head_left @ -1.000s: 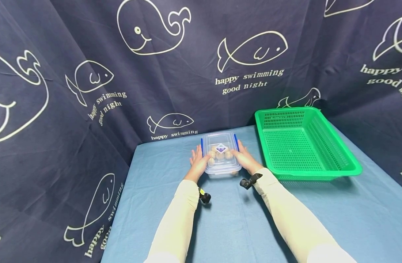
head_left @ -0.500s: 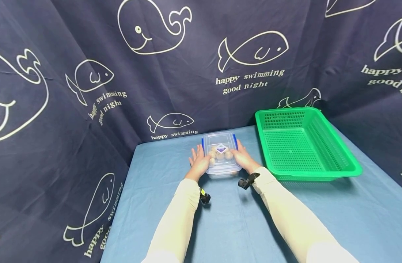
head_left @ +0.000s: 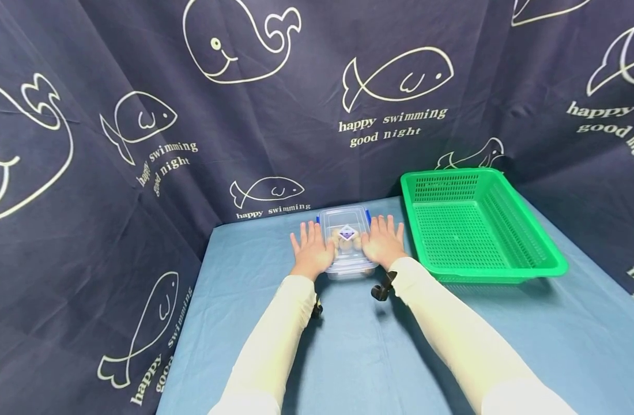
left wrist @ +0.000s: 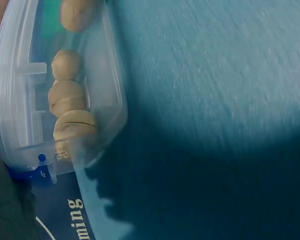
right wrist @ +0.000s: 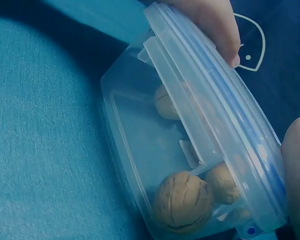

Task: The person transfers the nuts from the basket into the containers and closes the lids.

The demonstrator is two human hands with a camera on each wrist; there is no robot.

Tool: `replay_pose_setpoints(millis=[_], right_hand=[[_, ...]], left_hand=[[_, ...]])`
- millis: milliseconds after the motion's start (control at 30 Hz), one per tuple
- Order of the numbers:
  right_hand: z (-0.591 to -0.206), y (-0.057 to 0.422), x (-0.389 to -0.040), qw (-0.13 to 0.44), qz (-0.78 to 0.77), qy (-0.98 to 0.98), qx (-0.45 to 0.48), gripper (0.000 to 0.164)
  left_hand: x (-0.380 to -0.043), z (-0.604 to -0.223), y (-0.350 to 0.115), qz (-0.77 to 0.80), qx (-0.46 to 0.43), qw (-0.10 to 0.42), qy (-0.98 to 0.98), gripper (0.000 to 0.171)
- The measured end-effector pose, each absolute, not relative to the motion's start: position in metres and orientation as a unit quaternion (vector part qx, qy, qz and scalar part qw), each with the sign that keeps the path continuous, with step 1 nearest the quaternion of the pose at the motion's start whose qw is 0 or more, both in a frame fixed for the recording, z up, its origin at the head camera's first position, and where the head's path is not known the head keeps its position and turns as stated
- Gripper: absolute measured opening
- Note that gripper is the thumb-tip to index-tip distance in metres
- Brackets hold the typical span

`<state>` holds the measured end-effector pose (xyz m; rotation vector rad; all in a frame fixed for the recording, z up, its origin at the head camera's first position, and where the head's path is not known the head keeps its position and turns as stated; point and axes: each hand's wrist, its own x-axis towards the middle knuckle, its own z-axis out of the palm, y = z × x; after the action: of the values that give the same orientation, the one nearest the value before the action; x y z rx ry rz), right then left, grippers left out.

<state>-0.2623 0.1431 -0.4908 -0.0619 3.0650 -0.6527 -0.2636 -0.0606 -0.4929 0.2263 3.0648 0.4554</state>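
Observation:
A clear plastic food container (head_left: 350, 266) with walnuts (right wrist: 183, 202) inside stands on the blue cloth. Its transparent lid (head_left: 344, 217) bears a diamond-shaped label (head_left: 347, 232) and lies over the box, with blue side clips flanking it. At the left side, my left hand (head_left: 314, 253) has its fingers spread straight and its thumb on the lid's edge. My right hand (head_left: 384, 245) mirrors it on the other side, fingers straight, thumb over the lid. In the left wrist view, more walnuts (left wrist: 72, 125) show through the wall, above a blue clip (left wrist: 35, 174).
Right of the container stands a green perforated plastic basket (head_left: 483, 272). Behind the table (head_left: 244, 300) hangs a dark curtain (head_left: 275, 138) with whale and fish drawings, and it also runs down the left side.
Both hands have turned from gripping the container's sides to lying palm down with fingers spread straight, thumbs on the lid. The container and basket stay where they were.

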Motion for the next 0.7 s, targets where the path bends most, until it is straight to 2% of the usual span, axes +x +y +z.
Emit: replay_pose_setpoints(millis=[300, 533, 700], right_hand=[[-0.486, 0.142, -0.270, 0.013, -0.150, 0.989, 0.005, 0.070], [-0.475, 0.139, -0.272, 0.011, -0.102, 0.995, 0.012, 0.070], [-0.451, 0.144, -0.270, 0.006, -0.110, 0.994, 0.000, 0.071]], left_hand=[[-0.268, -0.491, -0.055, 0.135, 0.051, 0.024, 0.989, 0.072], [-0.271, -0.484, -0.056, 0.111, 0.052, 0.001, 0.992, 0.073], [-0.267, -0.464, -0.064, 0.092, 0.064, -0.025, 0.993, 0.077]])
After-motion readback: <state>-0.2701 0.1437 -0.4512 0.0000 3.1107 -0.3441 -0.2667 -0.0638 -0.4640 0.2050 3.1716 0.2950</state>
